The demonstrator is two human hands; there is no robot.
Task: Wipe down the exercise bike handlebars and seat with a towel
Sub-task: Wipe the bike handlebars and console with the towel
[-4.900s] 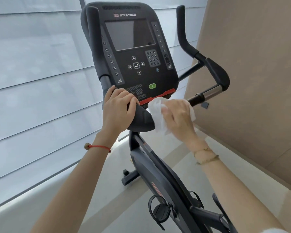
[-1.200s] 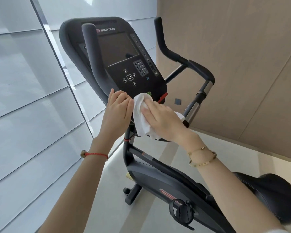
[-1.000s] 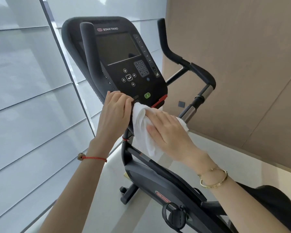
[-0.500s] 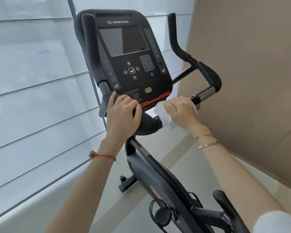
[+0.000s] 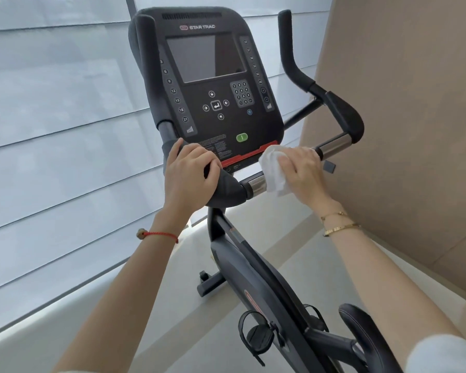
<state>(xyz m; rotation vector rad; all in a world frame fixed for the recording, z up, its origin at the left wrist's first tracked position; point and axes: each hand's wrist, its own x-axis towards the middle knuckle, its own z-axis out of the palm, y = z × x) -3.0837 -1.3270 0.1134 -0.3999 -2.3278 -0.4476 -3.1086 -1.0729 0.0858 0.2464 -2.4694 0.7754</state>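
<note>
The left hand [image 5: 190,175] grips the black padded end of the handlebars [image 5: 228,191], just below the Star Trac console [image 5: 213,84]. Right of that pad, the right hand [image 5: 303,172] wraps a white towel [image 5: 272,173] round the chrome bar. The seat [image 5: 361,329] shows low, well below the console.

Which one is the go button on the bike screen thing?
Look at the big black console between the handlebars. Go down past its dark screen and number keypad, just above the red strip. The button is the only green one.
</note>
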